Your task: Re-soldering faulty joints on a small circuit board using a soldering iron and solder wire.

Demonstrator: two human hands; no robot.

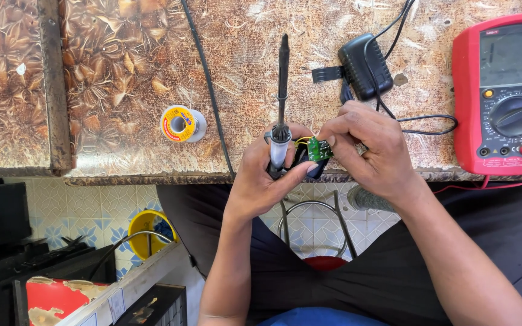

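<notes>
Worn brown leaf-patterned laminate benchtop (122,66): glossy, scuffed pale in patches. Black metal-shafted soldering iron (283,78): matt. Small green circuit board (318,149): glossy. Red plastic multimeter (502,96): smooth, semi-gloss. Black plastic power adapter (365,66): matt.

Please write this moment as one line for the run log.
left hand: holds soldering iron | right hand: pinches green circuit board | nearby: solder spool, red multimeter

Worn leaf-patterned bench (122,72), blue-patterned tiled floor (80,211)
</notes>
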